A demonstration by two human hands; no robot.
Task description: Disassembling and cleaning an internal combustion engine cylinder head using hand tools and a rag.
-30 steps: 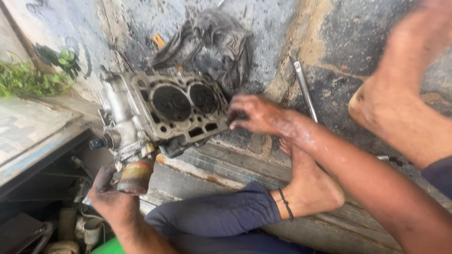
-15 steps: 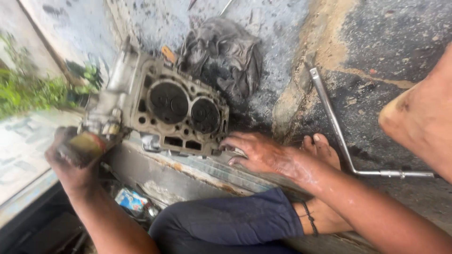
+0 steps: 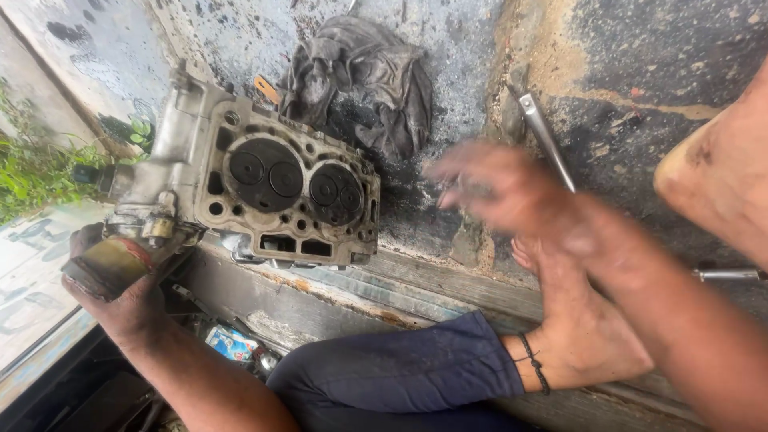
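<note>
A dirty metal engine cylinder head [image 3: 288,192] stands tilted on its edge on a wooden ledge [image 3: 360,296], its two round combustion chambers facing me. My left hand [image 3: 120,296] grips the rusty cylindrical part [image 3: 108,260] at its lower left end. My right hand [image 3: 496,188] is blurred in mid-air to the right of the head, fingers apart, touching nothing. It hovers over a long L-shaped metal wrench [image 3: 548,144] lying on the oily floor.
A greasy grey rag [image 3: 360,76] lies behind the cylinder head. My bare foot [image 3: 576,336] with a black ankle band rests on the ledge, and another bare foot [image 3: 720,184] is at the right edge. Green plants [image 3: 32,172] grow at left. Clutter fills the pit below.
My right hand has let go of the cylinder head's right edge and lifted up and right over the wrench. The left hand keeps its grip.
</note>
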